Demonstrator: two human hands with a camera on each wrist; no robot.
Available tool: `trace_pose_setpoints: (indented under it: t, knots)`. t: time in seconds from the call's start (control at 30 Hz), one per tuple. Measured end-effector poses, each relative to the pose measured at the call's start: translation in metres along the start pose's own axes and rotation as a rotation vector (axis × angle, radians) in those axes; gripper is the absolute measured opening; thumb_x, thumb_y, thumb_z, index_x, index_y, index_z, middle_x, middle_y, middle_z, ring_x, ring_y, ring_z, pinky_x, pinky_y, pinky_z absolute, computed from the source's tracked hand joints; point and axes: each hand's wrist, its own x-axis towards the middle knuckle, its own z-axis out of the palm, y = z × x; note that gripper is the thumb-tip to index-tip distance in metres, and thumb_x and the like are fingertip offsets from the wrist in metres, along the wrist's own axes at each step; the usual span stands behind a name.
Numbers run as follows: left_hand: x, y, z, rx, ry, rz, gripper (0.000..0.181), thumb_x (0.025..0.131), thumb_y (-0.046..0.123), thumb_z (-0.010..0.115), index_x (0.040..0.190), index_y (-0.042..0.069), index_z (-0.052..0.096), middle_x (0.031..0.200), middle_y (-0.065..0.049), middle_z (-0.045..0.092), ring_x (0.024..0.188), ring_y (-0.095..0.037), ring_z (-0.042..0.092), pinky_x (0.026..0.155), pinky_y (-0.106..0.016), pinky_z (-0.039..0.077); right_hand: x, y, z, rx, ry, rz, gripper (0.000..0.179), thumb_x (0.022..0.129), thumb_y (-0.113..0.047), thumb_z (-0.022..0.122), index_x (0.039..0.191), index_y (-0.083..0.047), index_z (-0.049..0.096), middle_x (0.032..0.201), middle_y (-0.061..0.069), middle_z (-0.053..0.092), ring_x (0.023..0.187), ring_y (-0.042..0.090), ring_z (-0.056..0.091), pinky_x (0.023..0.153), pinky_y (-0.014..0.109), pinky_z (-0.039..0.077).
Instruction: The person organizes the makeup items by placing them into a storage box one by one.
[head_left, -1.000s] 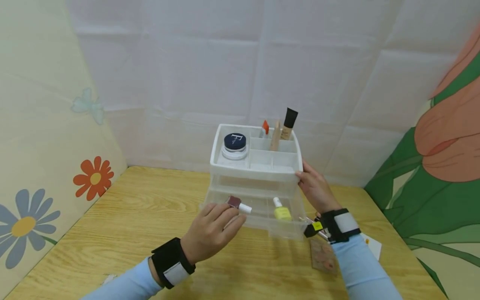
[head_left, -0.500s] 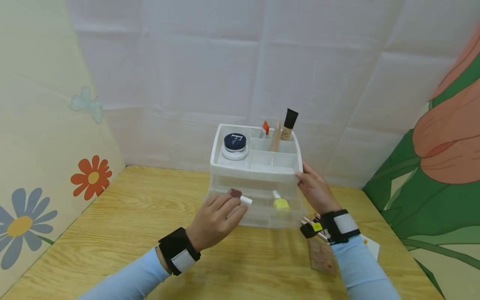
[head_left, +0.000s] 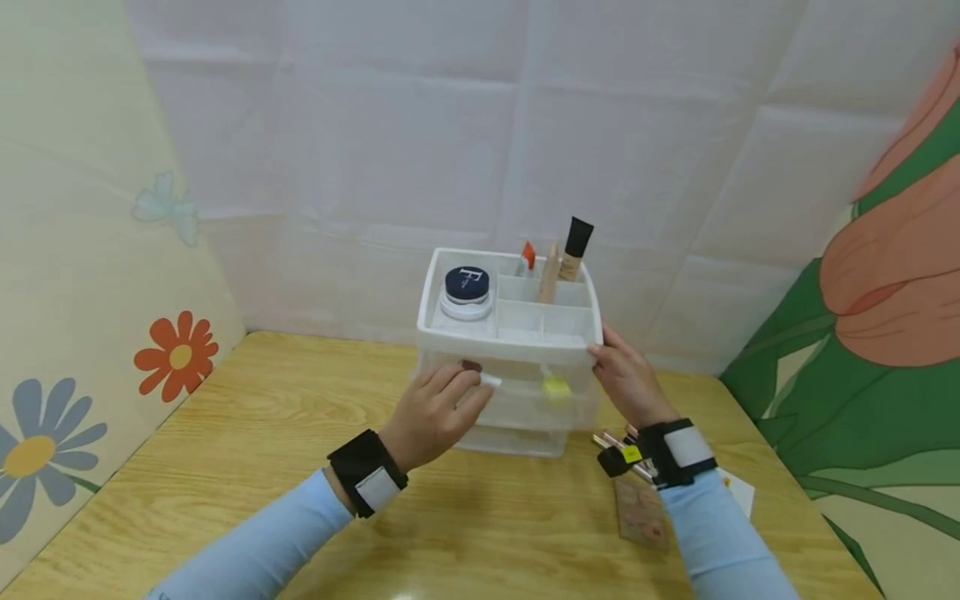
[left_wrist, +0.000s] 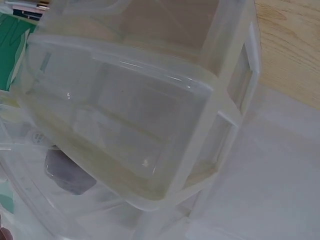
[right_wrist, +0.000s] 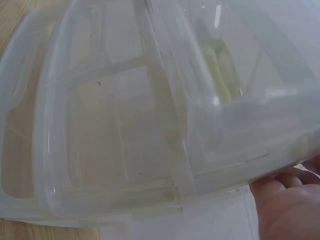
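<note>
A white organizer [head_left: 510, 340] with clear drawers stands on the table. My left hand [head_left: 431, 417] holds the front of its upper drawer [head_left: 517, 407] near the left side, fingers bent over the edge. Behind those fingers in the drawer lies a dark red nail polish bottle [head_left: 471, 365] with a white cap, partly hidden; a yellow bottle [head_left: 557, 387] shows blurred through the plastic on the right. My right hand [head_left: 633, 383] grips the organizer's right side just below the top tray, thumb toward the front. In the right wrist view its fingers [right_wrist: 290, 182] curl against the side.
In the top tray are a dark-lidded round jar [head_left: 467, 285], a black-capped tube [head_left: 576, 248], a beige stick [head_left: 549, 273] and an orange-tipped item [head_left: 528, 257]. A palette [head_left: 641, 515], several slim sticks [head_left: 637, 467] and a white card [head_left: 738, 493] lie by the right forearm.
My left hand has pushed the upper drawer back into the organizer, its bottles moving inward with it. My right hand keeps its place on the side.
</note>
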Motion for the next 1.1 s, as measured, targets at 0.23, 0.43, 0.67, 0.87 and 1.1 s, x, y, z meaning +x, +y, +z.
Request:
trace_pose_setpoints:
  t: [0.23, 0.43, 0.67, 0.87, 1.1]
  knots:
    - [0.001, -0.006, 0.014, -0.005, 0.013, -0.014, 0.020, 0.097, 0.006, 0.049, 0.094, 0.005, 0.069, 0.093, -0.009, 0.064, 0.086, -0.025, 0.059, 0.073, -0.034, 0.049, -0.001, 0.001, -0.001, -0.014, -0.014, -0.015, 0.059, 0.104, -0.010, 0.035, 0.155, -0.003, 0.005, 0.161, 0.014, 0.006, 0.141, 0.026, 0.017, 0.108, 0.026, 0.028]
    - [0.000, -0.012, 0.022, -0.004, 0.000, -0.021, 0.021, 0.097, 0.009, 0.048, 0.097, 0.006, 0.069, 0.094, -0.009, 0.064, 0.088, -0.025, 0.060, 0.074, -0.034, 0.049, -0.003, 0.001, 0.000, -0.008, -0.013, -0.016, 0.058, 0.104, -0.010, 0.034, 0.155, -0.002, 0.006, 0.160, 0.016, 0.007, 0.137, 0.022, 0.025, 0.105, 0.022, 0.032]
    - [-0.001, -0.019, 0.031, 0.022, 0.024, -0.012, 0.019, 0.095, 0.012, 0.051, 0.097, 0.008, 0.070, 0.094, -0.008, 0.063, 0.089, -0.025, 0.059, 0.075, -0.034, 0.048, -0.003, 0.000, 0.001, -0.016, 0.014, -0.015, 0.058, 0.103, -0.007, 0.034, 0.154, -0.001, 0.008, 0.160, 0.015, 0.009, 0.138, 0.023, 0.025, 0.107, 0.024, 0.031]
    - [-0.003, -0.023, 0.036, 0.051, 0.038, 0.003, 0.018, 0.095, 0.013, 0.053, 0.098, 0.008, 0.070, 0.095, -0.006, 0.063, 0.091, -0.024, 0.058, 0.076, -0.034, 0.046, -0.002, 0.001, 0.002, 0.016, 0.015, -0.032, 0.057, 0.101, -0.002, 0.032, 0.153, 0.003, 0.007, 0.160, 0.017, 0.007, 0.143, 0.028, 0.012, 0.113, 0.030, 0.022]
    - [-0.005, -0.026, 0.038, 0.074, 0.053, 0.043, 0.020, 0.095, 0.014, 0.053, 0.102, 0.010, 0.070, 0.097, -0.004, 0.063, 0.091, -0.023, 0.059, 0.077, -0.034, 0.045, -0.001, 0.001, 0.001, 0.027, 0.011, -0.045, 0.057, 0.101, 0.000, 0.030, 0.152, 0.005, 0.006, 0.160, 0.018, 0.005, 0.144, 0.028, 0.010, 0.114, 0.031, 0.019]
